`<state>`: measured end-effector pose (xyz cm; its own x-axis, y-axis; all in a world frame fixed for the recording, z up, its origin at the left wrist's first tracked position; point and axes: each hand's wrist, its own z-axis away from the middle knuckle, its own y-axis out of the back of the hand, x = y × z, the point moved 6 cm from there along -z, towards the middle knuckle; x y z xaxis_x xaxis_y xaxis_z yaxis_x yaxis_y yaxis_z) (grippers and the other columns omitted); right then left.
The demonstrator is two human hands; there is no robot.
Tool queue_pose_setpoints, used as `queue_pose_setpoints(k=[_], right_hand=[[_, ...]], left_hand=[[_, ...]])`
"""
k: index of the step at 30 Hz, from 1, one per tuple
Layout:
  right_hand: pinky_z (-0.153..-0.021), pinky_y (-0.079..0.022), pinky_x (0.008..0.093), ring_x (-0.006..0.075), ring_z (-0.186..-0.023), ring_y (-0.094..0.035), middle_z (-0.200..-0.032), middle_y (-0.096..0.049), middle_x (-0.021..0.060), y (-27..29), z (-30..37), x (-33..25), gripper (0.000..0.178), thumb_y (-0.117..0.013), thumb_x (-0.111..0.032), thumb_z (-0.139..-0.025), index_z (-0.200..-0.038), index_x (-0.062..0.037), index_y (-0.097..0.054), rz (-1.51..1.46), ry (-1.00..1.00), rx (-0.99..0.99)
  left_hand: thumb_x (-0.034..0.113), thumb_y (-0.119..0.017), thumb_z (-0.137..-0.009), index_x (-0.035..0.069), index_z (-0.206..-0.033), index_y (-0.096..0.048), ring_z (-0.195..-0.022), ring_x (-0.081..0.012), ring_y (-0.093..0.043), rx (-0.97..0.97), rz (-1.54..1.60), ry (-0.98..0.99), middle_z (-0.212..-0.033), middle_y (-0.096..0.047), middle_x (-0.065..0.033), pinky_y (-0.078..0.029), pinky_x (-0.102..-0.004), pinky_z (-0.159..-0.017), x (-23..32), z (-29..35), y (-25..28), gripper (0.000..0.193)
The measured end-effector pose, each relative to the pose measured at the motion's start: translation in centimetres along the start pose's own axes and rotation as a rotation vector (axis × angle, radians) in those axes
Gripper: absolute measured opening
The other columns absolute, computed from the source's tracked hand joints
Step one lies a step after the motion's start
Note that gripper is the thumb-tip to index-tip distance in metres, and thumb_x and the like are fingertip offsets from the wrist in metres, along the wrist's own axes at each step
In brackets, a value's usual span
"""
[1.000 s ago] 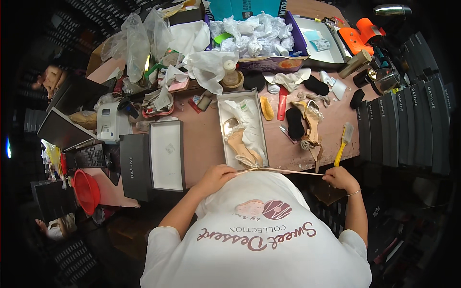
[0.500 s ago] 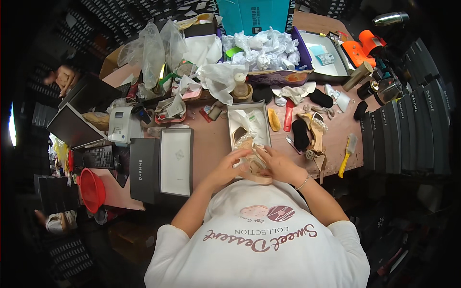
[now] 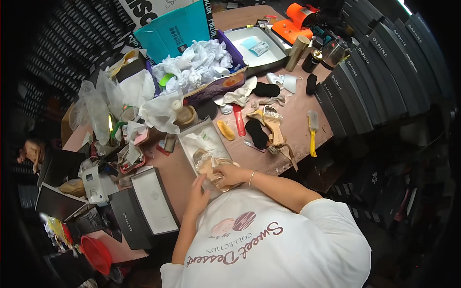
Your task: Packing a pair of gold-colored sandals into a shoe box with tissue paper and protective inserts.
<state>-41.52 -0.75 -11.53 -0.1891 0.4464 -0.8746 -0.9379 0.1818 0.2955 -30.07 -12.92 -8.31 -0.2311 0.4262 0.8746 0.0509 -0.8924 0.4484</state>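
Note:
A beige sandal (image 3: pixel 205 168) with clear plastic about it lies in the near end of an open shoebox (image 3: pixel 190 141) in front of me. My right hand (image 3: pixel 229 174) is over the sandal, its fingers bent and closed on the straps near the heel. My left hand (image 3: pixel 197 196) is at the box's near left corner, fingers stretched and apart, with nothing seen in it. White tissue paper (image 3: pixel 204 140) fills the far part of the box. The sandal's underside is hidden.
A grey box lid (image 3: pixel 137 211) lies beside a white-lined box part (image 3: pixel 154 200) at left. Rightward are a red shoehorn (image 3: pixel 239 121), a yellow-handled brush (image 3: pixel 312 134) and another beige sandal (image 3: pixel 274 126). Dark shoeboxes (image 3: pixel 355 96) stand at right; a purple carton (image 3: pixel 235 77) holds crumpled paper.
The whole view has turned, so the table appears tilted. My left hand has come away from the sandal toward the box's left side. My right hand has closed on the sandal's straps.

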Motion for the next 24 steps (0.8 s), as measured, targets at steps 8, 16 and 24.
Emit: queue_pose_setpoints(k=[8,16,24], right_hand=[[-0.088,-0.049,0.0413,0.038,-0.094,-0.063,-0.109,-0.063,0.0238,1.9,4.2,-3.8,0.043,-0.064,-0.015,-0.078,-0.118,0.0003,-0.056,0.121,0.07,0.144],[-0.107,-0.035,0.0433,0.0449,-0.132,-0.037,-0.144,-0.031,0.0315,16.8,18.7,3.7,0.085,-0.08,-0.029,-0.072,-0.142,-0.0058,-0.038,0.283,-0.29,0.758],[-0.08,-0.051,0.0365,0.0321,-0.088,-0.064,-0.101,-0.063,0.0168,14.5,16.8,11.5,0.019,-0.066,-0.009,-0.078,-0.092,0.003,-0.068,0.045,-0.137,1.229]], left_hand=[[0.011,-0.059,-0.082,0.005,-0.12,-0.056,-0.133,-0.0357,-0.038,-0.188,-0.791,-0.291,-0.13,-0.051,-0.015,-0.022,-0.0583,-0.11,1.1,-3.5,-3.8,0.039],[0.014,-0.058,-0.082,0.006,-0.103,-0.064,-0.117,-0.0266,-0.052,-0.5,-1.001,-0.181,-0.114,-0.059,-0.0117,-0.024,-0.0624,-0.106,1.3,-6.5,-6.1,0.023],[0.019,-0.061,-0.083,0.002,-0.108,-0.062,-0.103,-0.032,-0.059,-0.428,-0.808,-0.34,-0.111,-0.061,-0.0179,-0.036,-0.0508,-0.101,1.4,-5.8,-5.1,0.029]])
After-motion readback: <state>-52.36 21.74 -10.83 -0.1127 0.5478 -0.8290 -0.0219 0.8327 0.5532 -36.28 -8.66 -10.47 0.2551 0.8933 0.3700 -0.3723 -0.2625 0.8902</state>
